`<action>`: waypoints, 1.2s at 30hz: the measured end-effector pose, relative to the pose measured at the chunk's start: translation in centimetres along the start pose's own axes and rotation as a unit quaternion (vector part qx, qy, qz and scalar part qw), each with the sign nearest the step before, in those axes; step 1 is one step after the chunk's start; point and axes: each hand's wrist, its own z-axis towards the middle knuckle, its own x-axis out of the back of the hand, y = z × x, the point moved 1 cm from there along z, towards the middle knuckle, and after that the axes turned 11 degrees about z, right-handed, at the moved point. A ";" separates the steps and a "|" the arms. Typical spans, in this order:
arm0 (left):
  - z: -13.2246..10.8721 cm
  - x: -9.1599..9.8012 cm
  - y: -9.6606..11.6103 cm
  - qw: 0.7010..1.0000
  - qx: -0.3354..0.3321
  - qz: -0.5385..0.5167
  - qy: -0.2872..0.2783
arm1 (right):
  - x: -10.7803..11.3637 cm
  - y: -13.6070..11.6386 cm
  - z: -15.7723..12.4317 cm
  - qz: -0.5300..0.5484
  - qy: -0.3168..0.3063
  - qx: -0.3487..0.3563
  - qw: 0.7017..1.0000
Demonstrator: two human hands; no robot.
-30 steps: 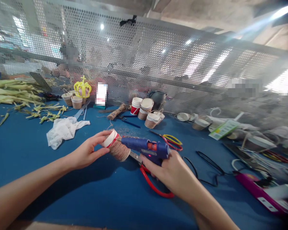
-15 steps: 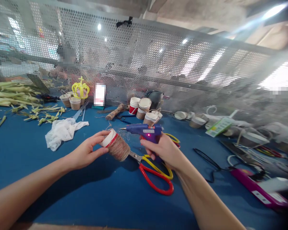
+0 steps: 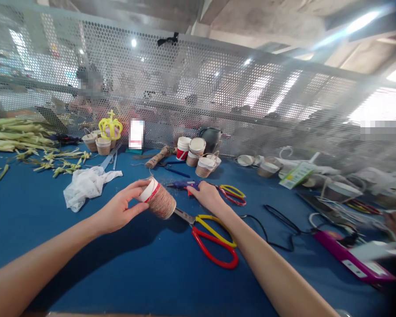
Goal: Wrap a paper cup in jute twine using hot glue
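Note:
My left hand (image 3: 117, 210) pinches the white rim of a paper cup (image 3: 157, 200) wound with brown twine, held on its side just above the blue table (image 3: 145, 264). My right hand (image 3: 208, 197) reaches past the cup and lies over the handle of a blue glue gun (image 3: 183, 184), which rests flat on the table with its nozzle pointing left. Large scissors (image 3: 211, 235) with one red and one yellow handle lie right under my right forearm, the blades pointing under the cup.
Smaller red-and-yellow scissors (image 3: 233, 194) lie beside the gun. Several twine-wrapped cups (image 3: 198, 155) and a twine spool (image 3: 156, 156) stand at the back. White cloth (image 3: 86, 185), green leaf strips (image 3: 16, 132), a yellow crown (image 3: 110, 125), a black cord (image 3: 280, 224), a magenta box (image 3: 353, 259), a perforated metal screen (image 3: 218, 88).
My right hand has carried the glue gun away from the cup, forward and down, and laid it on the table. The left hand and cup have stayed in place.

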 end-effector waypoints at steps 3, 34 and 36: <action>-0.1 -0.1 0.1 1.000 -0.020 0.014 -0.007 | 0.4 -2.7 -0.7 -0.003 -0.003 0.068 0.998; -0.4 -0.2 1.2 0.989 -0.041 -0.096 -0.101 | -0.5 -8.3 -5.1 0.432 -0.196 0.052 0.879; -0.4 -0.2 1.2 0.987 -0.024 -0.123 -0.102 | -0.2 -8.0 -5.5 0.417 -0.155 0.060 0.894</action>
